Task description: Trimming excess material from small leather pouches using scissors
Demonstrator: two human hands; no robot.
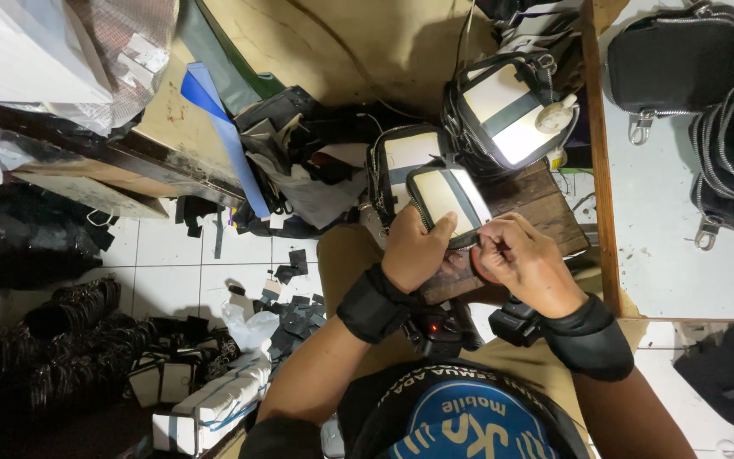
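While gripping small cream-and-black pouch (pixel 447 197) in left hand (pixel 415 252), pinching its lower edge with right hand (pixel 522 259); wooden block (pixel 545 200) beneath, finished black bags (pixel 681 59) on table (pixel 673 246).

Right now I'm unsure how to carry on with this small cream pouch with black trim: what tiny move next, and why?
Probably steady the small cream pouch with black trim with your left hand, since your right hand is pinching at its edge.
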